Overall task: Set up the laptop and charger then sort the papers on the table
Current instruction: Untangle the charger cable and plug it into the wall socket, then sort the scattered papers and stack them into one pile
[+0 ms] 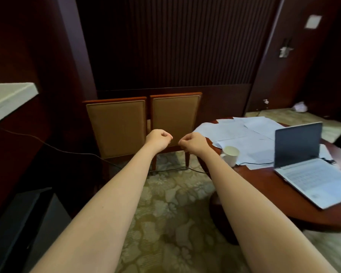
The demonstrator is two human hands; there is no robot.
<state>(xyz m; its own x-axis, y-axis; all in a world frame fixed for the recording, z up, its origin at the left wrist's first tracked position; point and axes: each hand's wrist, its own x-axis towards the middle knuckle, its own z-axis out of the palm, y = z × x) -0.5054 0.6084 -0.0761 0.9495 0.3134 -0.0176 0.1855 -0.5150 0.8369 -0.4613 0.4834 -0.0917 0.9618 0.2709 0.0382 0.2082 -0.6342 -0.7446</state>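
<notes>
An open silver laptop [311,168] stands on the round dark wooden table [274,196] at the right, its screen dark. A black charger cable [260,163] lies on the table beside it and runs off the left edge across the floor. Several white papers [242,133] are spread loosely over the far part of the table. My left hand [159,139] and my right hand [191,142] are stretched out in front of me, left of the table, both curled into loose fists with nothing in them.
A white mug [230,155] stands at the table's left edge, on the papers. Two tan upholstered chairs [144,125] stand against the dark panelled wall. A black cable [47,145] crosses the patterned carpet towards the left. Crumpled paper [300,107] lies on the floor far right.
</notes>
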